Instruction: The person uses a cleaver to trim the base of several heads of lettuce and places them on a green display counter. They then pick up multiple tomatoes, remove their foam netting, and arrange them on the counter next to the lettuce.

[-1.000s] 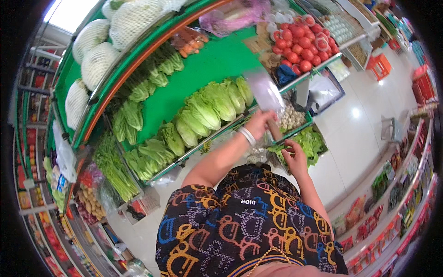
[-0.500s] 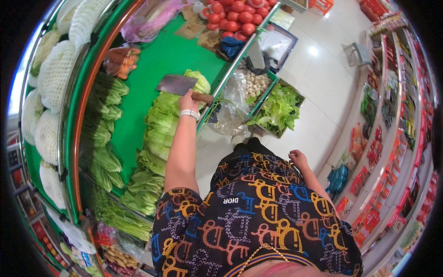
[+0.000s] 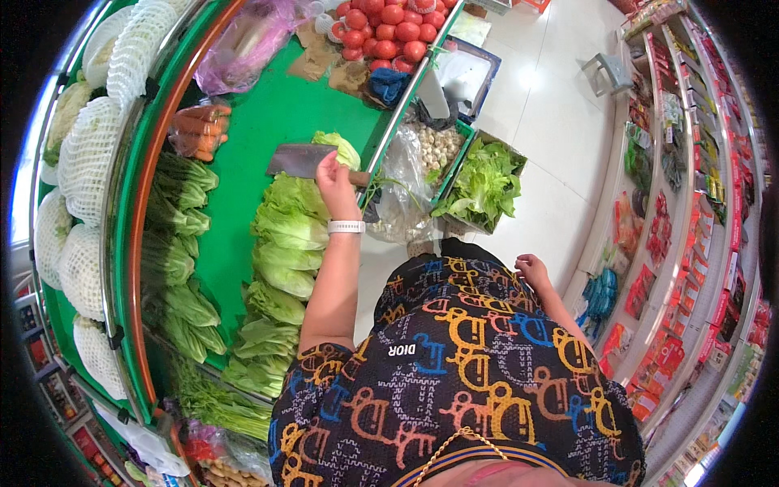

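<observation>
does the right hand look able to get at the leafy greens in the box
Probably yes: the right hand looks empty, and nothing visible blocks its way to the leafy greens, perhaps after bending.

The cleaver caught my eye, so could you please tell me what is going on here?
The person's left hand is on the cleaver, which lies over the lettuces on the green display; whether it is gripped is unclear. The right hand is off to the side with nothing visible in it.

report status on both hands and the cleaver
Left hand at cleaver, exact grip unclear. Right hand well apart, nothing visible in it. Lettuces close beside the blade.
</observation>
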Demonstrator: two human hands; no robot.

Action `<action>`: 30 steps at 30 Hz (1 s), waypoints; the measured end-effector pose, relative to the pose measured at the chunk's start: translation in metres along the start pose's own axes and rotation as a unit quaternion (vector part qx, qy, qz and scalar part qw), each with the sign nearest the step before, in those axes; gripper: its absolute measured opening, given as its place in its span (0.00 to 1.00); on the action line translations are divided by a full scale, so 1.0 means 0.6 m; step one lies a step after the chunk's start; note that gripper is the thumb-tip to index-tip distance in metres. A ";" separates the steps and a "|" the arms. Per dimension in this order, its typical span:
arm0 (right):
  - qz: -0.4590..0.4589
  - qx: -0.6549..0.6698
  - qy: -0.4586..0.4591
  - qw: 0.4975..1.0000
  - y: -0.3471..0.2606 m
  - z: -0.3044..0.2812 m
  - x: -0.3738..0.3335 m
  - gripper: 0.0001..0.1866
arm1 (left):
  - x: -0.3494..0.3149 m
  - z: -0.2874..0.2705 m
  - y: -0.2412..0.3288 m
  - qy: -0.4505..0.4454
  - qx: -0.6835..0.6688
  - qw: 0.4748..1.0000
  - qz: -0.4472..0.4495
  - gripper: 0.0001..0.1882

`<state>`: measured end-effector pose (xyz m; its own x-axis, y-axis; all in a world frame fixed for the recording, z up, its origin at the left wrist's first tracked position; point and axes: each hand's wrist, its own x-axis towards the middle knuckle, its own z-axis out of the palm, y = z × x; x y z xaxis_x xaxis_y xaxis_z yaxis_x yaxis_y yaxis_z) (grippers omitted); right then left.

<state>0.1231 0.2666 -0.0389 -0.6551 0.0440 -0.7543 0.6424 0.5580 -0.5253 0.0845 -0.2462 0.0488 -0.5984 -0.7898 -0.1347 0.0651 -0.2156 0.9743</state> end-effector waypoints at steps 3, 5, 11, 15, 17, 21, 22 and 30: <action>-0.022 -0.014 -0.007 1.000 -0.042 0.001 0.019 0.15 | 0.020 0.019 -0.032 -0.047 0.054 0.997 0.026 0.18; -0.037 -0.028 -0.021 0.999 -0.091 0.006 0.025 0.15 | 0.035 0.031 -0.057 -0.064 0.115 0.990 0.048 0.18; -0.071 -0.002 -0.054 0.996 -0.182 0.022 0.083 0.16 | 0.082 0.102 -0.099 -0.146 0.351 0.919 0.107 0.26; -0.085 -0.037 -0.091 0.991 -0.276 0.018 0.133 0.16 | 0.133 0.144 -0.143 -0.168 0.484 0.853 0.099 0.37; -0.121 -0.077 -0.106 0.984 -0.337 0.018 0.167 0.16 | 0.154 0.151 -0.162 -0.183 0.536 0.820 0.086 0.37; -0.305 -0.228 -0.112 0.918 -0.518 0.044 0.244 0.17 | 0.166 0.154 -0.177 -0.243 0.592 0.768 0.014 0.24; -0.405 -0.226 -0.080 0.883 -0.554 0.059 0.268 0.17 | 0.164 0.161 -0.173 -0.242 0.596 0.765 0.009 0.23; -0.632 -0.349 -0.083 0.687 -0.893 0.263 0.338 0.26 | 0.160 0.177 -0.156 -0.172 0.602 0.779 -0.034 0.21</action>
<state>-0.2914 -0.1544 0.0275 -0.4232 -0.9037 0.0646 -0.7828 0.3288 -0.5282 -0.0636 -0.2407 -0.0360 -0.7601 -0.5541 -0.3395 -0.6482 0.6088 0.4574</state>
